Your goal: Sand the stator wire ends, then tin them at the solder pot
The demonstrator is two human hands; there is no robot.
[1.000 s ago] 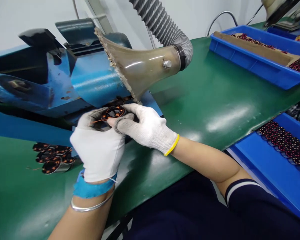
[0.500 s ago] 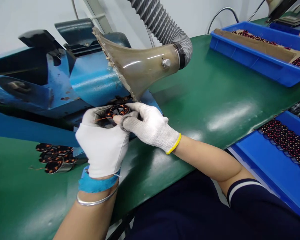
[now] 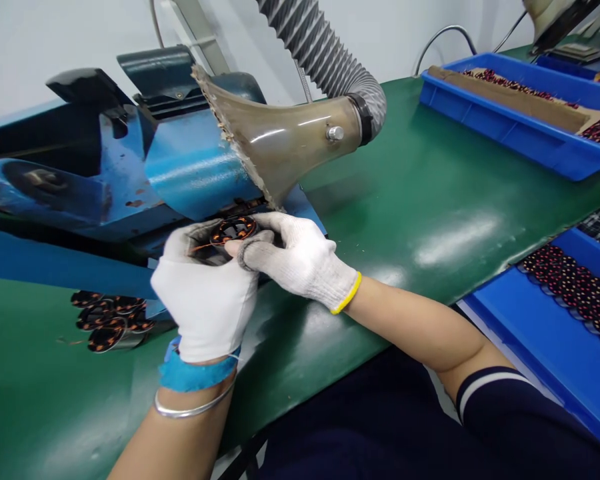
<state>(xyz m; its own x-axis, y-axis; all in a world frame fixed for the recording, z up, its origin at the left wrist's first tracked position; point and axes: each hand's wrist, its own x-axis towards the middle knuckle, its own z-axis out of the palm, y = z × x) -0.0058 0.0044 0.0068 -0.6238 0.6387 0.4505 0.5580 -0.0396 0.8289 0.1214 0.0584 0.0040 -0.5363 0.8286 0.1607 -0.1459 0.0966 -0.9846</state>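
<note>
A round wound coil part [image 3: 234, 230], black with orange wire, is held between both gloved hands just below the blue machine [image 3: 195, 167]. My left hand [image 3: 205, 287], in a white glove with a blue band at the wrist, wraps round its left side. My right hand [image 3: 300, 257], in a white glove with a yellow cuff, grips its right side, with a bare fingertip at the near rim. A thin orange wire sticks out to the left of the part. The undersides of the fingers are partly hidden.
Several similar coil parts [image 3: 113, 333] lie on the green table [image 3: 405, 193] at left. A translucent hood [image 3: 290, 133] with a grey hose [image 3: 330, 53] covers the machine's end. Blue trays of parts stand at back right [image 3: 500, 127] and lower right [image 3: 545, 340].
The whole view has shifted slightly, so the machine and trays sit a little lower. Both hands keep their hold on the coil part.
</note>
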